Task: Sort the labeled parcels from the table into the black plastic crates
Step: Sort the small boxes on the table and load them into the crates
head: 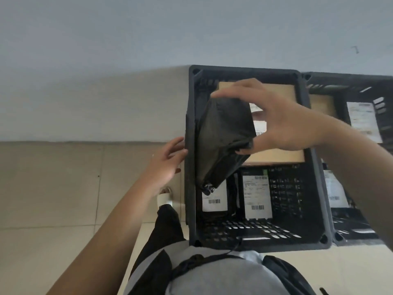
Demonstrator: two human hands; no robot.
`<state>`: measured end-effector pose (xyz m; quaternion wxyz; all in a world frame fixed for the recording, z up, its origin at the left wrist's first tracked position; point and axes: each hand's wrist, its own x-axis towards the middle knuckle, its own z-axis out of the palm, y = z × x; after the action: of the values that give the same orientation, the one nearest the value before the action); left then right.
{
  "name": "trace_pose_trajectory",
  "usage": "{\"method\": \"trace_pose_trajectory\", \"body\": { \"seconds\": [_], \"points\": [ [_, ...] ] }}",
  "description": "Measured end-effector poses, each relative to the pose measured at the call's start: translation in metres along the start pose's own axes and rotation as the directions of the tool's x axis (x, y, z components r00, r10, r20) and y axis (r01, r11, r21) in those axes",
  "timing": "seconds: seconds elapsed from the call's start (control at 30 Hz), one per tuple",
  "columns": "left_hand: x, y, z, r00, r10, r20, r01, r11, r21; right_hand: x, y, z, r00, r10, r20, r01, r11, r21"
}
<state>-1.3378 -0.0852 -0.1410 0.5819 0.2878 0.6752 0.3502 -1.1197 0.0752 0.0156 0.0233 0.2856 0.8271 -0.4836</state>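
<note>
My right hand (282,118) grips a black plastic-wrapped parcel (223,137) by its upper end, holding it over the left side of a black plastic crate (316,188). Inside that crate lie a brown cardboard box (285,157) with a white label and two dark parcels with barcode labels (257,196) (214,201). My left hand (168,162) hangs beside the crate's left wall with relaxed fingers and holds nothing; its fingertips are close to the rim.
A second black crate (348,81) stands to the right, holding labeled parcels (363,120). Both crates sit on a beige tiled floor (63,188) against a pale wall (106,60). My leg and white shoe (164,198) are left of the near crate.
</note>
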Motion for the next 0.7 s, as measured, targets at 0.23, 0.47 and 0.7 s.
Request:
{"method": "trace_pose_trajectory", "body": {
  "seconds": [0.23,0.47,0.7],
  "points": [
    [-0.001,-0.017,0.007,0.996,-0.007,0.088,0.001,0.997,0.076,0.036,0.043,0.027,1.000,0.008,-0.007,-0.009,0.998,-0.061],
    [-0.004,-0.023,0.010,0.998,-0.045,0.040,0.045,0.999,0.008,0.037,0.053,0.040,0.996,-0.065,-0.068,0.062,0.997,-0.045],
    [-0.004,-0.024,0.010,0.999,-0.032,0.014,0.032,0.999,0.015,0.011,0.062,0.051,0.991,-0.082,-0.103,0.069,0.990,-0.123]
  ]
}}
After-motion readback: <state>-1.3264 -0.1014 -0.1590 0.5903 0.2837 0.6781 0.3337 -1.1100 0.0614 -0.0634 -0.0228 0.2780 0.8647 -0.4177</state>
